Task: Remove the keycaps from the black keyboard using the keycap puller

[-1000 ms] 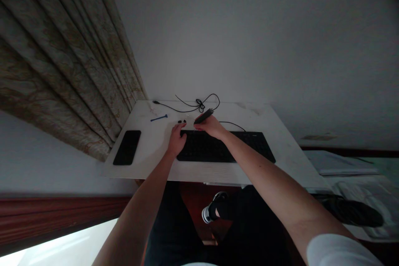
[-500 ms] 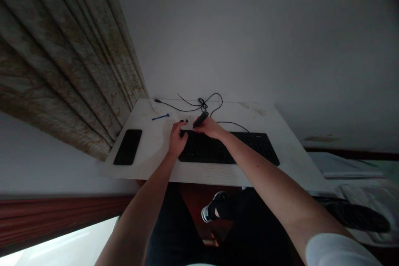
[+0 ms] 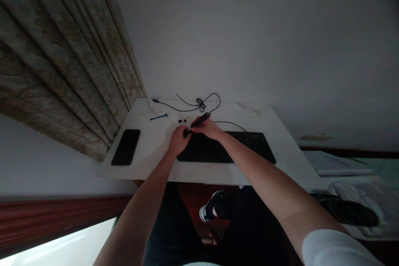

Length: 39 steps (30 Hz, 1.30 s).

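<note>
A black keyboard point(image 3: 205, 151) lies along the front of the white table. My left hand point(image 3: 179, 140) is at its top left corner, thumb and fingers closed around a small dark bit; whether this is a loose piece or the keyboard's corner I cannot tell. My right hand point(image 3: 208, 128) is closed on a thick black pen-shaped tool point(image 3: 201, 119), slanted with its lower end toward the left fingertips. Two small black pieces point(image 3: 182, 121) lie just beyond my left hand.
A blue stick-like tool point(image 3: 158, 116) lies at the back left. A black phone point(image 3: 126, 147) is near the left edge. Black cable point(image 3: 201, 104) is looped along the back by the wall. Beside the curtain point(image 3: 77, 58) stands the white table point(image 3: 149, 141). Papers point(image 3: 339, 164) lie to the right.
My left fingers have drawn back from the small black pieces and curled in closer to the right hand. The black tool leans over a little more. The view has shifted slightly.
</note>
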### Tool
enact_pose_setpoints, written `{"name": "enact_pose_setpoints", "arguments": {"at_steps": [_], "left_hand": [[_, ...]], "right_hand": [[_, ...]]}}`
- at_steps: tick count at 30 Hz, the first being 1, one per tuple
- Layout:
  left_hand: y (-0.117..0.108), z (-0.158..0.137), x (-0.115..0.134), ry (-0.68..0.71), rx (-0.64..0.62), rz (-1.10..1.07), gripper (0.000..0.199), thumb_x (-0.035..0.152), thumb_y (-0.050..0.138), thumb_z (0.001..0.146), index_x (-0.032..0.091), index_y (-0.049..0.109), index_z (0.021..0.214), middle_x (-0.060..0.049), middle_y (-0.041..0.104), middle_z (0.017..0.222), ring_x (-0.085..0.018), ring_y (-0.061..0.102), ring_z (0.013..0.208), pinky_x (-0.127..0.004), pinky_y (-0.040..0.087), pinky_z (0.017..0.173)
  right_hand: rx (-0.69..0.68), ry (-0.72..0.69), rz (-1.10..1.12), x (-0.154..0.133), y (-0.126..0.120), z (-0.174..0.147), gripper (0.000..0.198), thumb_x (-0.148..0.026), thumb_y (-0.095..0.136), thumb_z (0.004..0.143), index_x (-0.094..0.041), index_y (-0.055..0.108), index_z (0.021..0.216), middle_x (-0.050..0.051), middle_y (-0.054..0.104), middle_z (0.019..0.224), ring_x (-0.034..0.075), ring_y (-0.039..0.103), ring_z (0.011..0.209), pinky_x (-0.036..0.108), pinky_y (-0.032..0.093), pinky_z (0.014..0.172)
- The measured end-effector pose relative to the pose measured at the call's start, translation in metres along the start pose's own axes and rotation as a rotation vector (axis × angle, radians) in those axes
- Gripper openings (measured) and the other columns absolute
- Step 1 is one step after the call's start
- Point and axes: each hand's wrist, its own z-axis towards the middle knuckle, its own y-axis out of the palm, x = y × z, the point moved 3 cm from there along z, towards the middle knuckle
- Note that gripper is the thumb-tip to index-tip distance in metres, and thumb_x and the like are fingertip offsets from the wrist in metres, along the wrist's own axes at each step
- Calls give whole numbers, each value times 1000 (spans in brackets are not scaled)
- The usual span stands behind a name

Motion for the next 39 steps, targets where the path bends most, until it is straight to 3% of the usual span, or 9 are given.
{"name": "enact_pose_setpoints", "arguments": {"at_steps": [3,7,12,17,23,30,34,39], "left_hand": [[1,0,-1,-5,2,-9,5,20,56,92,22,60,94,-4,66,95,-21,62,95,-39,50,92],[1,1,-2,-26,16,-24,14,23,45,99,22,59,98,-5,66,95,-20,62,94,-37,50,91],[1,0,-2,13,-11,-1,16,12,62,83,22,63,96,-5,67,100,-23,62,102,-42,49,98],[2,1,-5,-13,-2,-11,22,13,65,81,21,65,101,-6,68,103,-24,63,104,-44,50,99],[5,4,-10,1,-8,-102,46,10,65,81,24,60,124,-4,70,105,-22,66,104,-41,50,101],[2,6,-6,-20,-10,-83,13,15,68,82,21,69,94,-3,68,97,-20,64,99,-37,51,96],[-1,8,-2,-7,-42,-74,4,16,68,82,20,70,80,-3,65,93,-19,64,93,-36,52,93],[-3,7,0,19,-31,-57,9,14,68,81,20,73,86,-4,65,95,-20,64,97,-38,52,96]], "right_hand": [[30,42,93,5,2,-3,31,-35,84,63,-19,64,82,-2,66,71,16,62,68,30,53,67],[96,77,134,8,4,-8,32,-34,83,64,-21,61,83,-2,66,71,17,64,68,32,55,69],[101,-33,-107,-2,5,-10,23,-31,78,68,-21,63,83,-1,66,74,16,63,72,28,50,68],[67,-8,-53,0,5,-4,24,-33,77,68,-21,61,81,-3,65,69,15,60,65,27,47,62],[102,-18,1,4,10,-6,26,-34,78,67,-21,62,83,-2,68,72,16,63,68,28,50,65],[93,103,102,2,2,-9,29,-30,80,61,-22,59,80,-3,65,69,16,63,66,29,53,63],[9,97,-121,-5,-6,-4,27,-21,80,58,-21,57,71,-4,60,61,14,57,58,24,44,53],[-32,74,-377,-13,-8,8,24,-9,76,55,-20,58,67,-4,61,60,13,56,58,23,39,51]]}}
